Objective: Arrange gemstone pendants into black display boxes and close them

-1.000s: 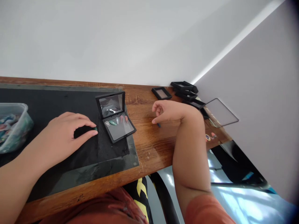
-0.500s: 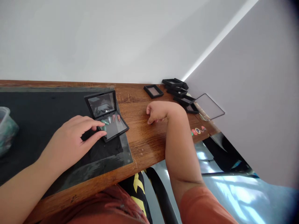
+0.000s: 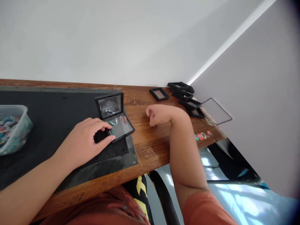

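Note:
A thin black case lies tilted on the table with its clear-windowed lid raised. Along its grey inside sit several small elongated pieces: a green one towards the left, a pale silvery one and two pinkish-brown ones, such as this pink piece. At the case's left edge, my left hand has thumb and index finger at either end of another green piece. My right hand rests on the wood right of the case, fingers curled in, their contents hidden.
A clear plastic tub of colourful pieces stands on the dark mat at left. Several black frames are piled near the wall, with a single frame beside them. Round stickers mark the table's right end.
The view has swung slightly left, showing more of the tub. My left thumb and index finger have edged further onto the case. My right hand stays curled, its wrist bent a little differently.

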The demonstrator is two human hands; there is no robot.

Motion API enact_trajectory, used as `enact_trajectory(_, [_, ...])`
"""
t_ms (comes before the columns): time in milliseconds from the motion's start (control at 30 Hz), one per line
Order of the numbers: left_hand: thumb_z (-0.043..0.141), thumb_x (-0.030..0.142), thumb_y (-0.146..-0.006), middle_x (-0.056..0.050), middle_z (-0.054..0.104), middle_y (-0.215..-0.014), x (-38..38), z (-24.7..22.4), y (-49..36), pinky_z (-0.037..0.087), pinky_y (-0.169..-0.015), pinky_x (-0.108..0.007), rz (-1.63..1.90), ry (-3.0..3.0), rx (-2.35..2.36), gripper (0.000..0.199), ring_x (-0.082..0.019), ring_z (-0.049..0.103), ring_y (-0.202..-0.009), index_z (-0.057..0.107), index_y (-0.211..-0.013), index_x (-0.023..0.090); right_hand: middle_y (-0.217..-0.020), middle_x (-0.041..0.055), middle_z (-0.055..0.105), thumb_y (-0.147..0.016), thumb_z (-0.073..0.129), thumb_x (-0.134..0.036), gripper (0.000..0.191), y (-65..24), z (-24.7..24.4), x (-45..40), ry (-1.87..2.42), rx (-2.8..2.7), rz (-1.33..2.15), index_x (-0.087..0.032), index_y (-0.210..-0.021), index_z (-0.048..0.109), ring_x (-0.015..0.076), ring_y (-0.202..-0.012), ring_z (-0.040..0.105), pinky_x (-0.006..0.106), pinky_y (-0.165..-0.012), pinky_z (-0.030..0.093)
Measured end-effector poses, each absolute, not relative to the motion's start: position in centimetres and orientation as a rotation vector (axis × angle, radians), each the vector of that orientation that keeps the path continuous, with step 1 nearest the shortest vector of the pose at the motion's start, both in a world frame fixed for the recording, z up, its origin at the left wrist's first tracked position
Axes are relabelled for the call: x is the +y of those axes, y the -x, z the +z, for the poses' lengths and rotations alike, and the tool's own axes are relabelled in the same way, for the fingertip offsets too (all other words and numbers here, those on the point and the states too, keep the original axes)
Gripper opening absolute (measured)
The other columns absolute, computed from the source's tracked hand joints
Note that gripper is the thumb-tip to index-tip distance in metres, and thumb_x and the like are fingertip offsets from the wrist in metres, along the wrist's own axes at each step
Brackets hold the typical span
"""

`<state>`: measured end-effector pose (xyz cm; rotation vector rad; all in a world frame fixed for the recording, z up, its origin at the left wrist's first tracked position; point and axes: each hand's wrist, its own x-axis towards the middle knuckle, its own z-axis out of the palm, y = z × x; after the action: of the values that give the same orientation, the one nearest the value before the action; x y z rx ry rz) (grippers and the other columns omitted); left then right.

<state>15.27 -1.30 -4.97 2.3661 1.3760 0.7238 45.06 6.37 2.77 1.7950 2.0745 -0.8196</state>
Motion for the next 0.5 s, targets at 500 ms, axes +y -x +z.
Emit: enact_trajectory(500, [0.064,0.060,-0.094,-0.005,0.075,-0.101,-1.2,-5.1,-14.7,0.047,-0.086,-0.045,0.661,-2.367,1.361,0.036,-0.029,0.064,-0.096,0.070,-0.102,0.026,-0.085,0.0034,0.079,-0.079,0.083,-0.025,0.015,-40.4,0.8,5.4,-0.996,2.684,-1.886,-0.014,-0.088,0.078,0.0116,-0.073,0.069,0.024,-0.070,0.054])
